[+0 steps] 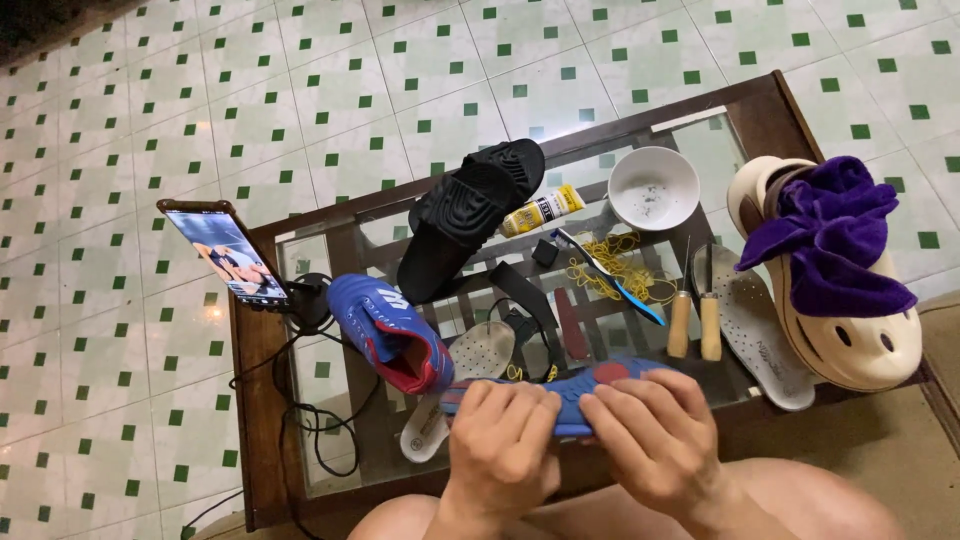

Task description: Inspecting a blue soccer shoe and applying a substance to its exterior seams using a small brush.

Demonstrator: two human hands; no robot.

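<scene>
Both the left hand [500,435] and right hand [655,430] grip a blue insole [575,385], not yet inside the blue shoe [390,335] on the desk [262,350].

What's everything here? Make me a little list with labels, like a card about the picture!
place: glass-topped table with a wooden frame, on a green-and-white tiled floor
left hand: grips the blue shoe at its left part
right hand: grips the same shoe at its right part
other footwear: blue and red shoe, black sandal, cream clog with a purple cloth on it
insoles: white insole, grey insole
small things: white bowl, yellow tube, toothbrush, yellow rubber bands
screen: phone on a stand, lit
</scene>
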